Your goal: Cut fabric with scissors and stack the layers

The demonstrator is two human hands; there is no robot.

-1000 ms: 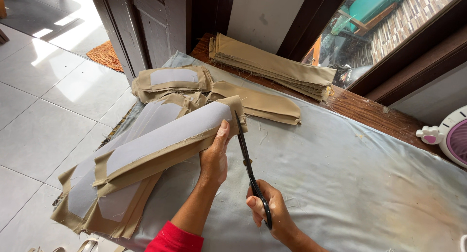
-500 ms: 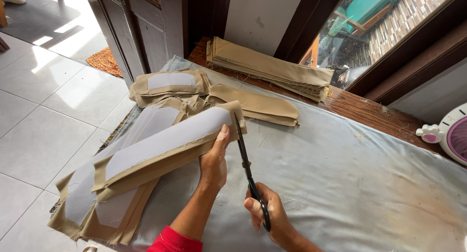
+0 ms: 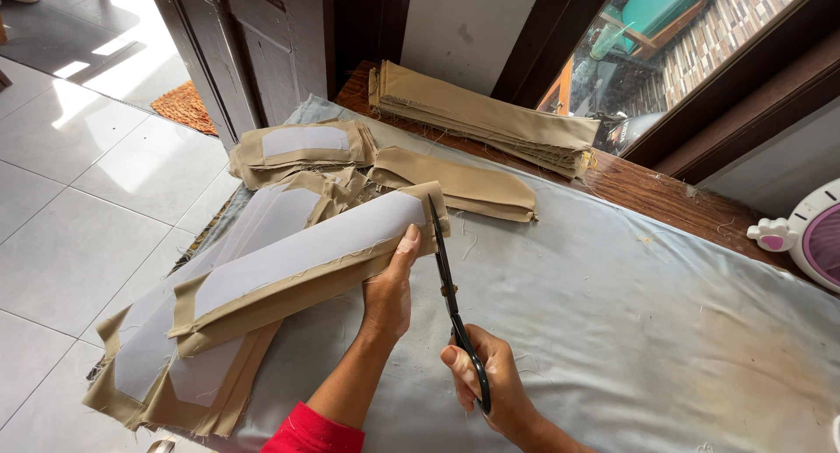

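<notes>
My left hand (image 3: 389,291) presses down on the near end of a thick stack of tan fabric pieces faced with grey lining (image 3: 297,256), fingers on its upper corner. My right hand (image 3: 486,387) grips the black handles of long scissors (image 3: 448,291). The blades point away from me and run along the stack's right edge, right beside my left fingertips. The stack lies over more tan and grey pieces (image 3: 175,365) that hang past the table's left side.
A pale grey cloth (image 3: 630,331) covers the wooden table. Further back lie a folded tan strip (image 3: 464,184), a small lined pile (image 3: 302,147) and a long tan stack (image 3: 481,116). A white and pink fan (image 3: 809,239) stands at right. Tiled floor lies left.
The scissors have slid forward along the stack's right edge, blade tips now near its far corner. My left hand has stayed pressed on the stack.
</notes>
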